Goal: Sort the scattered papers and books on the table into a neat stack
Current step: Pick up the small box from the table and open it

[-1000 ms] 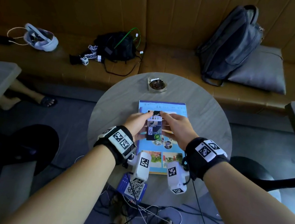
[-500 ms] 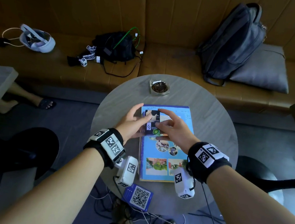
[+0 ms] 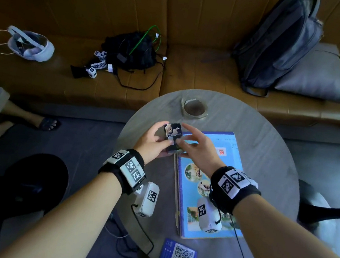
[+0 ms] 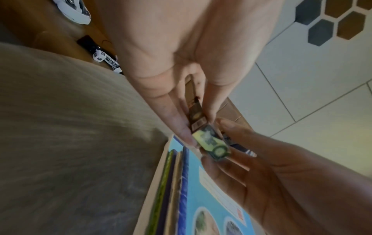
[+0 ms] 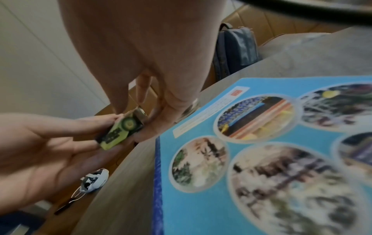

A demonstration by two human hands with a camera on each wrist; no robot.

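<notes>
Card pack (image 3: pixel 172 137), centre frame: lifted off the blue book (image 3: pixel 210 178) since a moment ago, pinched by left hand (image 3: pixel 155 142) and right hand (image 3: pixel 200 148) fingertips; restacking pending.

Left wrist: you wear a black wristband (image 3: pixel 123 169) with white square-code tags.
Right wrist: your black wristband (image 3: pixel 234 187) matches it.
Cameras: a white pod (image 3: pixel 147 200) with a black cable hangs under each wrist.
Forearms: bare.

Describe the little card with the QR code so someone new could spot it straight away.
Start at the round grey table, then the blue book lying on it. Just past the book's near edge sits the QR card: small, blue, with a black-and-white code square, overhanging the table's rim.
</notes>
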